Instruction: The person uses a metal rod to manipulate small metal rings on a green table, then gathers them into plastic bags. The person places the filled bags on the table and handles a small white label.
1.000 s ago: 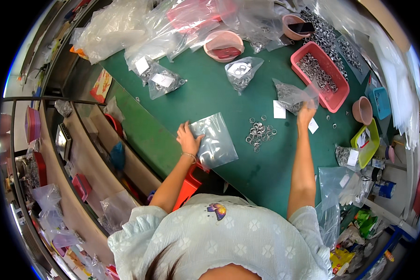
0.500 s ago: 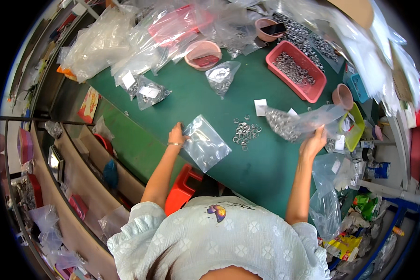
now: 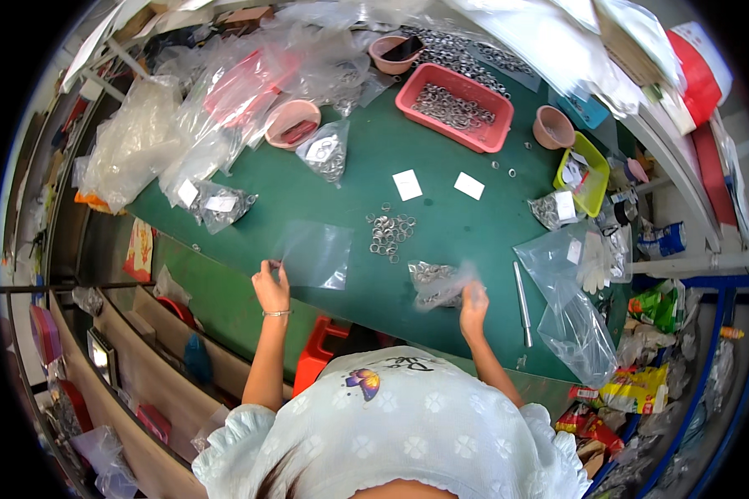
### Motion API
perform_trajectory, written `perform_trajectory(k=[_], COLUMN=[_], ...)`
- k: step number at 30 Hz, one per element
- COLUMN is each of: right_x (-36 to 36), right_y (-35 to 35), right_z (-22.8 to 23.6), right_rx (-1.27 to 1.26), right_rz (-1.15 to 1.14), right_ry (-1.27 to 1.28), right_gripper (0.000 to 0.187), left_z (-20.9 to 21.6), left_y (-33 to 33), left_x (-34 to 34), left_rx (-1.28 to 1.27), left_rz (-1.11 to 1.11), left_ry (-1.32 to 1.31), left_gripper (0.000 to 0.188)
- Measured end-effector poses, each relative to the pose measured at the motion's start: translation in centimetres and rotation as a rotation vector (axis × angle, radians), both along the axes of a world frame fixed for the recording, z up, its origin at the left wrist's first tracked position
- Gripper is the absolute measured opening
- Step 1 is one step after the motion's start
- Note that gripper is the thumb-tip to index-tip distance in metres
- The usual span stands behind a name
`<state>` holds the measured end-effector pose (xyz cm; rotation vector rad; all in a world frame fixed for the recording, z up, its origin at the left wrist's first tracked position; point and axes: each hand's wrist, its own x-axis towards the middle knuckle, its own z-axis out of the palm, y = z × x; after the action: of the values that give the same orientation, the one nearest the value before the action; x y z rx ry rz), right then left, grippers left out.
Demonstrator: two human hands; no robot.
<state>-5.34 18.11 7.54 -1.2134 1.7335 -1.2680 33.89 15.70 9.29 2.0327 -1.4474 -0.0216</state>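
My left hand (image 3: 271,289) pinches the near left corner of a flat, clear plastic bag (image 3: 320,256) on the green table. My right hand (image 3: 473,309) grips the gathered mouth of a clear bag of metal rings (image 3: 429,274), low over the table near its front edge. The top of that bag is smeared by motion. Just beyond the two bags lies a loose pile of metal rings (image 3: 390,234). Two white cards, a left one (image 3: 407,185) and a right one (image 3: 469,185), lie farther back.
A pink tray of rings (image 3: 455,108) stands at the back, with more loose rings behind it. Filled bags (image 3: 219,205) sit at left. Right of my right hand are a silver rod-like tool (image 3: 522,304), an empty clear bag (image 3: 570,308) and a lime-green basket (image 3: 592,185).
My right hand has brought the bag of rings down and toward me, away from the white cards. My left hand has shifted to the flat bag's near corner. The whole view has turned.
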Motion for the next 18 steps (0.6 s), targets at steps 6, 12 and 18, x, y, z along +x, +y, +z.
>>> perform_trajectory(k=[6,12,18], right_x=[-4.1,-3.8,-2.7], right_y=[0.9,1.1,1.7], right_z=[2.6,2.8,2.6], right_rx=[-0.083,-0.036,0.019], right_rz=[0.582,0.653,0.811], right_ry=[0.31,0.337,0.612], right_gripper=[0.023,0.048,0.091], left_z=[0.9,-1.6,-9.5], left_y=[1.4,1.9,1.5], left_x=[-0.9,-2.7,-1.5], left_rx=[0.041,0.075,0.405], left_rz=[-0.06,-0.058,0.277], left_ry=[0.262,0.241,0.006], left_gripper=[0.013,0.035,0.087])
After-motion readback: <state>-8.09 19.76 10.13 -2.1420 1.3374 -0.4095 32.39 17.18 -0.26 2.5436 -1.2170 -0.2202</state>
